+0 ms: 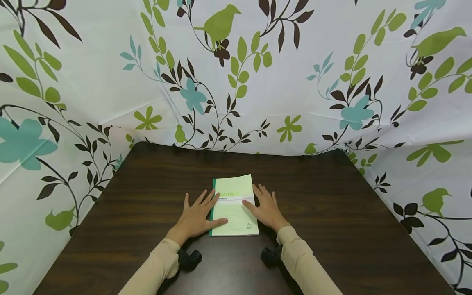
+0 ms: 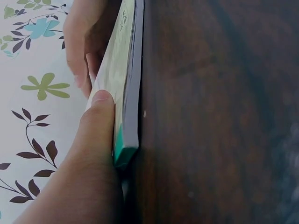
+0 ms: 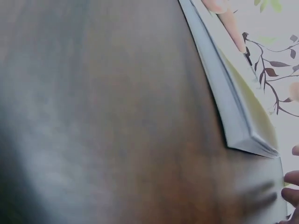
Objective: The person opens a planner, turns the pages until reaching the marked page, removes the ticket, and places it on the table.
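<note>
A notebook [image 1: 236, 217] with a pale green lined cover and a dark green spine lies flat on the dark wooden table. My left hand [image 1: 195, 218] rests at its spine side with the fingers spread; the left thumb [image 2: 96, 121] lies on the cover. On the opposite side is my right hand [image 1: 268, 209], its thumb over the cover's right part and its other fingers extended along the right edge. In the right wrist view, the page block [image 3: 219, 88] shows a slight gap under the cover near one corner, with right-hand fingertips [image 3: 292, 193] at the frame's edge.
The dark brown table [image 1: 147, 229] reaches back to a white curtain [image 1: 287, 90] printed with leaves, birds and flowers, which surrounds its sides too. A black device [image 1: 189, 260] sits at my left wrist, and another black device [image 1: 271, 257] at my right.
</note>
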The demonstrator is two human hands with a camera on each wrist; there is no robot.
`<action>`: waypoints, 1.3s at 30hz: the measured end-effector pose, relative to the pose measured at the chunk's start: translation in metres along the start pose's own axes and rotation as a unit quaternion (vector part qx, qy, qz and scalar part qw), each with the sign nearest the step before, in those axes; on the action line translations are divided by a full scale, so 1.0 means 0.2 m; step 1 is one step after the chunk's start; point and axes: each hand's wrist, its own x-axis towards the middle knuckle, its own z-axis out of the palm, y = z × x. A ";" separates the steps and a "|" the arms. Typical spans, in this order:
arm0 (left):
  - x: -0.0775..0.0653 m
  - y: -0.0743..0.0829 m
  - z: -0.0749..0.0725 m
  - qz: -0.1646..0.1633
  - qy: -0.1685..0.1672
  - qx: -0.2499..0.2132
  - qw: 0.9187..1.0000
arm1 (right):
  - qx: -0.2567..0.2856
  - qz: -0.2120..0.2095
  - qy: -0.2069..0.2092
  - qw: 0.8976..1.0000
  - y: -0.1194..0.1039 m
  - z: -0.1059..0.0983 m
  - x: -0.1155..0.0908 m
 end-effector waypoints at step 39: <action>-0.10 -0.04 0.01 -0.018 0.199 -0.228 0.953 | 0.363 -0.072 -0.011 0.929 -0.44 0.03 -0.03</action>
